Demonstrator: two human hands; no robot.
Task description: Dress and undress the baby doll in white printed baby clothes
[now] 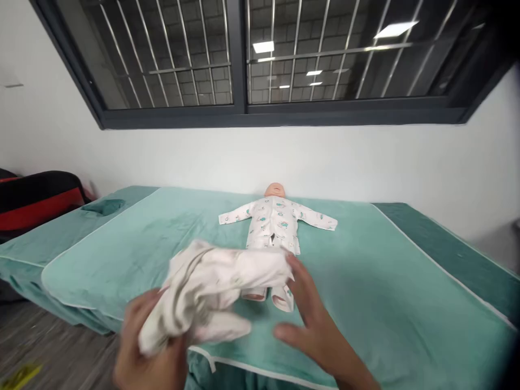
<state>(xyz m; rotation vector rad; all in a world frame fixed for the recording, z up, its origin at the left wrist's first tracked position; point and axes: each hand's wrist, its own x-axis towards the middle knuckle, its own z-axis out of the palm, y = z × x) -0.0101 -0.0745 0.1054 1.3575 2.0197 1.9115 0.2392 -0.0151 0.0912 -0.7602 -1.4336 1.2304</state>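
Note:
My left hand [152,346] is wrapped round a bunched white baby garment [215,276], held above the near edge of the bed. One tube-like part of the cloth stretches to the right and another hangs below it. My right hand [311,319] is open, thumb and fingers apart, with its fingertips at or just touching the right end of the garment; contact is hard to tell. Beyond lies a baby doll [275,189] on its back, arms spread, in a white printed top [272,219] and white trousers [282,298]. The held garment hides part of its legs.
A green cover with white piping [365,281] spreads over the massage-type bed, which stands against a white wall [182,157]. Above is a dark-framed window [244,116] with bars. A black and red padded object [40,200] is at the far left, beside a hole in the cover [103,207].

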